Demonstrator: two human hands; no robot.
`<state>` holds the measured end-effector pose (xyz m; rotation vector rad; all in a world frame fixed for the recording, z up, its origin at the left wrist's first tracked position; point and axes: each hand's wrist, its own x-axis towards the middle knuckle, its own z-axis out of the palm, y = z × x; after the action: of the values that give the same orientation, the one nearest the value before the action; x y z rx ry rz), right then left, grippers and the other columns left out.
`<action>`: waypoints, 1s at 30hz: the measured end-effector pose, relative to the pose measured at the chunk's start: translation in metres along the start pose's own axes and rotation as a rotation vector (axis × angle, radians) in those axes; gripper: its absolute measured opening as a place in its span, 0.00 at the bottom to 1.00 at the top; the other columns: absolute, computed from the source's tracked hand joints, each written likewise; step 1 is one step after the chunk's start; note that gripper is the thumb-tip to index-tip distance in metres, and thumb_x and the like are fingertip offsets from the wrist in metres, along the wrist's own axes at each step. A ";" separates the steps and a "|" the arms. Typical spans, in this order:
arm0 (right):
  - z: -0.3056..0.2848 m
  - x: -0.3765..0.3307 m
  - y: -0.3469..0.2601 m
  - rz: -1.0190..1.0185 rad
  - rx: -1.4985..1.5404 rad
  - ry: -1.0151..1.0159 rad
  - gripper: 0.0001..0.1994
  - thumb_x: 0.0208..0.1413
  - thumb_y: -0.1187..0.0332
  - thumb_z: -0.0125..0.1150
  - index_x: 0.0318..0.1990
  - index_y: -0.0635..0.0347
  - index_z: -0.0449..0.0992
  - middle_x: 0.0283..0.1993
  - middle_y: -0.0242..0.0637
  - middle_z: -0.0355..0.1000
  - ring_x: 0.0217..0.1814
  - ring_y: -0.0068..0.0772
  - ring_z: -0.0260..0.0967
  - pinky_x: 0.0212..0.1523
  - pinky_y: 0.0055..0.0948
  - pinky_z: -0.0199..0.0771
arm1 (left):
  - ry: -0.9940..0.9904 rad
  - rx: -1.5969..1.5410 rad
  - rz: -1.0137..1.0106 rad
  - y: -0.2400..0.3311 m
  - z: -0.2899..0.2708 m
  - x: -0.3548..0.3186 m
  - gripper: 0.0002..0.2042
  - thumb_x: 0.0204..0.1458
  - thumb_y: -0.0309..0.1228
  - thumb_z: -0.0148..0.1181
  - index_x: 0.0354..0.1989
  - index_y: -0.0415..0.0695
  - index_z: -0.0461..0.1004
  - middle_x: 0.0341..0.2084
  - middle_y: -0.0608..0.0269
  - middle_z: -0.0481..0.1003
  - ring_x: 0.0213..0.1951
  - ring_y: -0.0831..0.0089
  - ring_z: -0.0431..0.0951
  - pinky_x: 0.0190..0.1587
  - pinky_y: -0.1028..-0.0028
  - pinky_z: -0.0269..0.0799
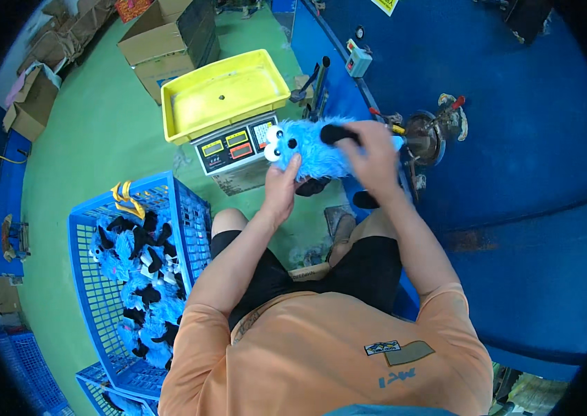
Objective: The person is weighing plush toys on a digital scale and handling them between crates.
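The left hand [281, 186] gripped the blue plush toy [311, 147] from below, just behind its white eyes, fingers closed on the fur. The right hand [371, 156] clasped the toy's other end from above, near a black patch. The toy hung above the person's knees, just beside a scale [232, 148] carrying a yellow tray [224, 93]. A blue crate [134, 277] of similar toys stood at the left.

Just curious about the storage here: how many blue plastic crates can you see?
3: a big blue crate of plush toys left of the person, another below it, a third at the far-left edge; more may be hidden.
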<state>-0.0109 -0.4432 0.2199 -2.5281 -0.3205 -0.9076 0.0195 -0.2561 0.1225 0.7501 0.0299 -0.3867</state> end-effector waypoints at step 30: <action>0.047 0.037 -0.010 -0.222 -0.126 -0.036 0.08 0.51 0.66 0.65 0.35 0.56 0.73 0.31 0.38 0.74 0.37 0.44 0.70 0.47 0.41 0.69 | 0.023 0.762 0.224 0.019 -0.026 -0.019 0.12 0.59 0.24 0.57 0.50 0.37 0.77 0.26 0.67 0.75 0.27 0.80 0.71 0.31 0.80 0.68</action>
<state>0.0396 -0.4095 0.2142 -2.6653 -0.5824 -0.9928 0.0113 -0.2197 0.1187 1.4942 -0.1889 -0.1654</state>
